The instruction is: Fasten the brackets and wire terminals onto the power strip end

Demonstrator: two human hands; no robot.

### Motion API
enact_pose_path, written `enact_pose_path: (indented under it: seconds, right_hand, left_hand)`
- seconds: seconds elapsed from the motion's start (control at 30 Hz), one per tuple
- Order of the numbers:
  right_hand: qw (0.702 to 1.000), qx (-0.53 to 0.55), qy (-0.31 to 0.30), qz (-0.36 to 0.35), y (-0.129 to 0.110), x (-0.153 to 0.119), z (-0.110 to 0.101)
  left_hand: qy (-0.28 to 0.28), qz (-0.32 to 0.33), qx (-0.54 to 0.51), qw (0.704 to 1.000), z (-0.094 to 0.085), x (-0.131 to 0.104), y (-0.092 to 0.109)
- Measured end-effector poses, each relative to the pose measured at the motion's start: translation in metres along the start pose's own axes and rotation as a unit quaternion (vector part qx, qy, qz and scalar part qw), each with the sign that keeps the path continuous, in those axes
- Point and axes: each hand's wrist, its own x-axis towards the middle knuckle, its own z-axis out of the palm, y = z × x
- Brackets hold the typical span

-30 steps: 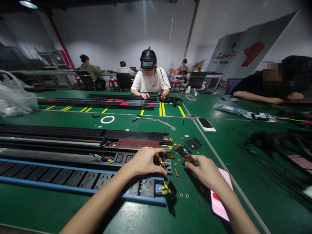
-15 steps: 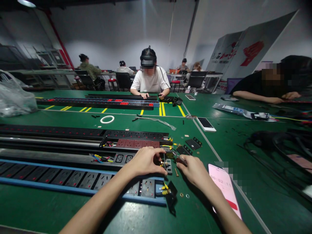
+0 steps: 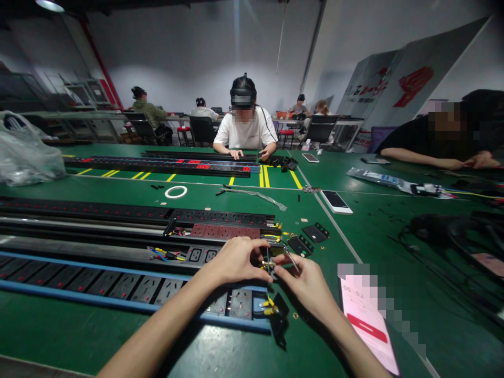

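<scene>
My left hand (image 3: 238, 260) pinches the edges of a small dark end plate (image 3: 268, 258), held upright between thumb and fingers at the end of the power strips. A brass bolt (image 3: 269, 264) runs through the plate. The thumb and forefinger of my right hand (image 3: 301, 278) close at the bolt's right end. A slim metal tool (image 3: 291, 257) is tucked in that same hand; its exact kind is unclear. Below lies a blue-edged power strip (image 3: 169, 289) with black sockets, its yellow-sleeved wire terminals (image 3: 271, 306) beside a loose black end bracket (image 3: 280, 320).
Black brackets (image 3: 315, 232) and a brass washer (image 3: 295, 316) lie near my hands. A phone with a pink screen (image 3: 366, 320) is by my right forearm. Farther off are a white ring (image 3: 176, 192), a white phone (image 3: 336, 202), and a co-worker (image 3: 246, 126) across the table.
My right hand has moved left and slightly closer, bringing its fingertips to the bolt. My left hand keeps its hold on the plate. The view has shifted slightly.
</scene>
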Motion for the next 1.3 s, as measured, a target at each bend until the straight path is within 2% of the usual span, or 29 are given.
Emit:
enact_pose_path:
  seconds: [0.2,0.43,0.7,0.8,0.93,1.1,1.3]
  right_hand:
    - [1.0,0.012,0.001,-0.005,0.005,0.0007,0.0027]
    - [0.999,-0.023,-0.026,0.007,0.0,-0.0012,0.0016]
    - [0.997,-0.073,-0.002,0.021,-0.0009,0.0008,0.0069]
    - [0.999,-0.039,0.025,0.017,0.0024,0.0012,0.0062]
    - [1.0,0.02,0.001,0.012,0.0054,0.0011,0.0052]
    - [0.998,0.028,-0.03,0.048,0.0039,0.0004,0.0048]
    - [0.999,0.015,-0.021,0.043,0.0058,-0.002,0.0022]
  left_hand:
    - [0.0,-0.001,-0.007,1.0,0.0,0.0003,-0.0002]
    - [0.002,0.002,-0.012,1.0,0.0009,0.0003,-0.0006]
    - [0.003,0.002,-0.012,1.0,0.0011,0.0005,-0.0005]
    - [0.002,0.004,-0.009,1.0,0.0008,0.0006,-0.0003]
    - [0.001,0.001,-0.006,1.0,0.0005,0.0006,0.0]
    - [0.001,-0.002,-0.015,1.0,0.0008,0.0003,-0.0004]
    - [-0.001,0.0,-0.014,1.0,0.0009,0.0003,0.0]
